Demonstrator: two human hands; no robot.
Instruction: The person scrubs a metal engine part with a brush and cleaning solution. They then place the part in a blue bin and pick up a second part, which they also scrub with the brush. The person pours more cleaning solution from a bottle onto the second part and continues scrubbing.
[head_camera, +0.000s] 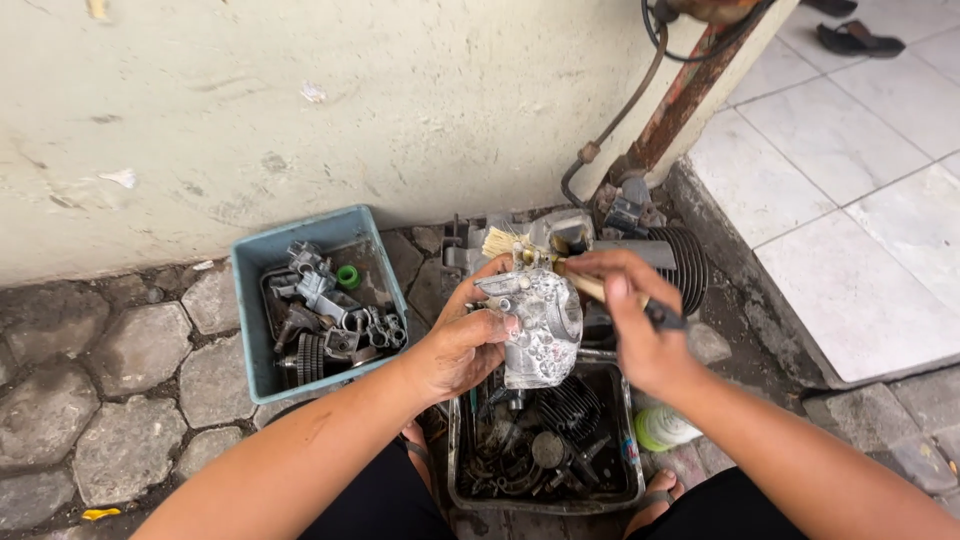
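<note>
My left hand (462, 338) grips a grimy silver metal engine casing (540, 325) and holds it upright above a black tray. My right hand (632, 315) is closed around the wooden handle of a paintbrush (520, 246). The brush's pale bristles rest against the top left of the casing. Both hands are dirty with grease.
The black tray (455, 470) below my hands holds dark oily engine parts. A blue plastic bin (250, 330) to the left holds several metal parts and a green ring. A finned engine cylinder (680, 262) lies by the wall. A green-capped bottle (662, 428) stands beside the tray. Sandals lie on the white tiles.
</note>
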